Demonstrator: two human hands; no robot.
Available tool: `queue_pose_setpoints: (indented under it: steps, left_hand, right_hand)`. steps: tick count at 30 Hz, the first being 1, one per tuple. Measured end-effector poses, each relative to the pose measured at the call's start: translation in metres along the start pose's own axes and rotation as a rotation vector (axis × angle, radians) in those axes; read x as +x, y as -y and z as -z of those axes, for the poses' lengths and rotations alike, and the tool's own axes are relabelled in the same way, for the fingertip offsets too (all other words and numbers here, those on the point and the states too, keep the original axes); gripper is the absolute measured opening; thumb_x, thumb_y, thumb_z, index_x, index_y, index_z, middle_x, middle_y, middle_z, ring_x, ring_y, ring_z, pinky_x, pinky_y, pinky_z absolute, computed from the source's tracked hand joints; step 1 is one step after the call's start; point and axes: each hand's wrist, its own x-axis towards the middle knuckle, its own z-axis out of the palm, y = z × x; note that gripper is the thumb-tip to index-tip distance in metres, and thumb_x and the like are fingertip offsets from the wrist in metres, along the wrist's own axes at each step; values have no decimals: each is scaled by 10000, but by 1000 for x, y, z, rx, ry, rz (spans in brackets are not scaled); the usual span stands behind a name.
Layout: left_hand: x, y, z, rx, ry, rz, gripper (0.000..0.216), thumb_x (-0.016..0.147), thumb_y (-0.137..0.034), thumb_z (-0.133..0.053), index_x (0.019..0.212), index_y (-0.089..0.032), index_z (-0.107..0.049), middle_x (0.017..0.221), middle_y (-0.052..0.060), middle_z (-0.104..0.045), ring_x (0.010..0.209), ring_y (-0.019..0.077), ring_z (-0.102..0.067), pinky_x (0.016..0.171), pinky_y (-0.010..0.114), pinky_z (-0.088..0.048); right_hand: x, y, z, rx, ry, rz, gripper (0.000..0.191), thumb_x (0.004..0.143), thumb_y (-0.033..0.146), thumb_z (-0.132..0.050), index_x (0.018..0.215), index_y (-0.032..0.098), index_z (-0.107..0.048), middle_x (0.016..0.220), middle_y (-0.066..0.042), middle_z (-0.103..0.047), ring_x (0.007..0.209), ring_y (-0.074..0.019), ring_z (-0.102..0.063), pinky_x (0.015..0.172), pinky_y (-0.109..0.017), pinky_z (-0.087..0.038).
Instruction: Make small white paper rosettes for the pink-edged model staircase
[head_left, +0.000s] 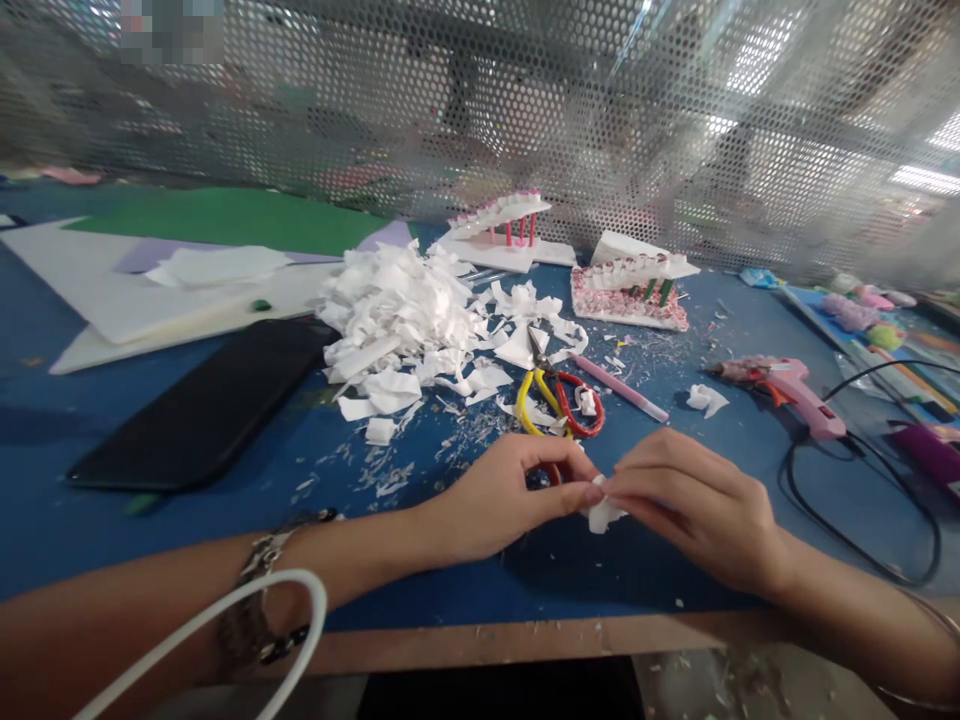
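Observation:
My left hand (pixel 517 495) and my right hand (pixel 694 505) meet above the front of the blue table, fingertips pinched together on a small white paper scrap (pixel 602 516). The scrap hangs just below the fingers; its upper part is hidden by them. Right behind my left hand lie scissors (pixel 561 400) with one yellow and one red handle, blades pointing away. Beside them rests a pink pen-like stick (pixel 622 388). A heap of torn white paper pieces (pixel 405 310) spreads behind and to the left of the scissors.
A black phone-like slab (pixel 210 410) lies left, before white and green sheets (pixel 232 222). Two small decorated models (pixel 517 225) (pixel 630 285) stand at the back near a perforated metal screen (pixel 480 110). A pink glue gun (pixel 795 390) with a black cord lies right.

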Motion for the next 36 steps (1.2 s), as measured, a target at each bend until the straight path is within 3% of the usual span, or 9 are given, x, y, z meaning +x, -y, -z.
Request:
queue_pose_setpoints:
  steps: [11,13,17,24,29,34,36]
  left_hand:
    - [-6,-3,-5,174,-125,-147,106,771,-255,-581,792,-157,-618,759,-1,-632,718,110,-573,692,192,-435]
    - [-7,-3,-6,189,-124,-156,140,724,-284,-640,778,-158,-615,758,-1,-633,720,119,-577,692,198,-437]
    - [-7,-3,-6,218,-123,-159,84,790,-240,-568,798,-172,-616,779,-3,-641,740,115,-580,705,197,-433]
    - [-5,-2,-2,232,-116,-220,94,824,-195,-521,833,-171,-611,804,-4,-626,776,99,-568,732,179,-417]
    - [-7,-1,0,243,-107,-288,102,828,-164,-511,852,-184,-608,817,-1,-621,798,109,-553,754,199,-406]
    - [-8,-1,-2,96,-168,-164,177,812,-211,-548,989,-209,-535,855,-5,-619,809,105,-560,724,180,-417]
    - [-7,-1,-3,3,-159,-110,147,801,-233,-567,943,-200,-546,834,-11,-612,786,93,-554,700,163,-413]
  right_hand:
    - [3,5,-6,78,-81,-162,101,786,107,-555,847,185,-539,774,-18,-600,738,-109,-571,660,-236,-487]
    - [4,6,-6,77,-82,-163,106,784,105,-556,853,185,-545,775,-19,-606,738,-110,-574,662,-235,-490]
    - [7,7,-5,108,-100,-173,105,778,102,-565,840,186,-550,759,-18,-613,729,-109,-578,657,-234,-494]
    - [12,7,-1,279,-110,-372,62,751,139,-614,738,179,-568,697,13,-618,663,-74,-582,610,-175,-479]
    - [11,4,-2,374,-69,-410,32,777,147,-581,759,174,-576,716,1,-614,674,-85,-579,604,-193,-471]
    - [9,6,-5,410,-46,-402,49,770,127,-586,756,167,-562,721,4,-606,682,-76,-569,626,-187,-463]
    - [9,6,-6,418,-48,-403,47,775,128,-580,758,167,-559,728,6,-603,687,-72,-568,629,-181,-460]
